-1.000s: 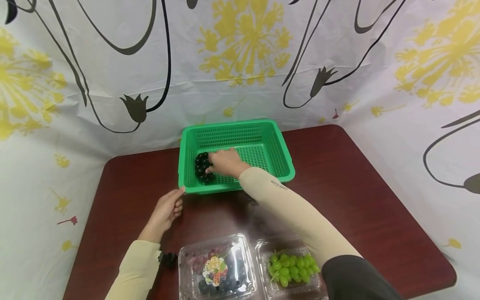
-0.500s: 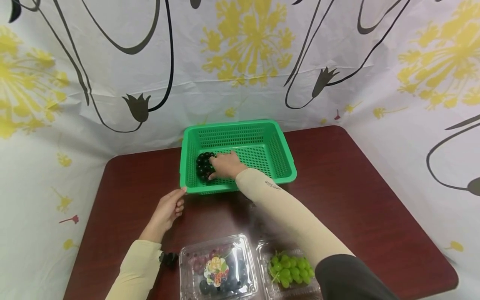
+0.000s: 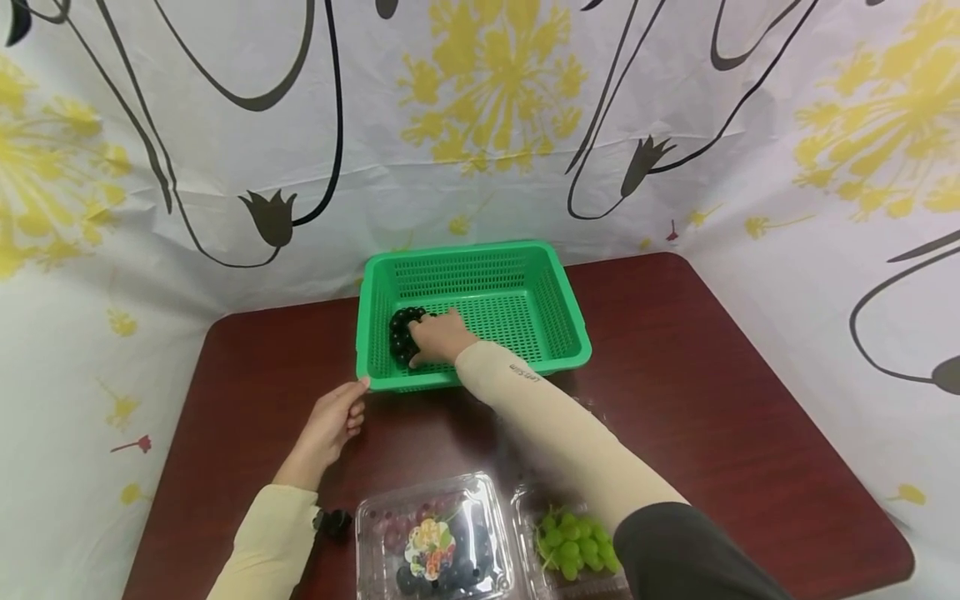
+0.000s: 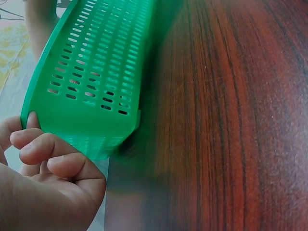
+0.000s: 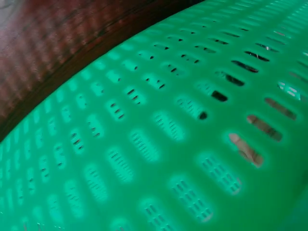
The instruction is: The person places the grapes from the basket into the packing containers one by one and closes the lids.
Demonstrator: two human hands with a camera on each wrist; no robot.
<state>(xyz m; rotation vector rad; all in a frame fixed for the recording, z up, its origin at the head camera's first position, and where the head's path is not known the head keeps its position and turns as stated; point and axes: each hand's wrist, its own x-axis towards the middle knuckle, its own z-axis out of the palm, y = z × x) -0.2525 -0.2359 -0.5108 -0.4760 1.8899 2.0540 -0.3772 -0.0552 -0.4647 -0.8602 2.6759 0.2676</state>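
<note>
A green plastic basket [image 3: 555, 362] with slotted walls stands at the back of the table. My left hand [image 3: 335, 417] pinches its front left corner at the rim; in the left wrist view the other fingers of the left hand [image 4: 53, 178] are curled under the rim. My right hand [image 3: 441, 335] is inside the basket, touching a bunch of black grapes [image 3: 401, 337] at the left end. Its thumb and forefinger are spread apart against the right side of the bunch. The right wrist view shows only the basket's wall [image 5: 144, 168] up close, with the right hand hidden behind it.
A clear lidded box [image 3: 465, 508] with dark and red grapes and a fruit sticker stands near the front edge. Beside it, a clear box [image 3: 525, 533] holds green grapes [image 3: 573, 542]. A patterned white cloth [image 3: 480, 192] hangs behind the dark red table [image 3: 712, 375].
My right hand drew back slightly from the black grapes, then moved left and a little toward me against them again. My left hand has stayed at the basket's corner.
</note>
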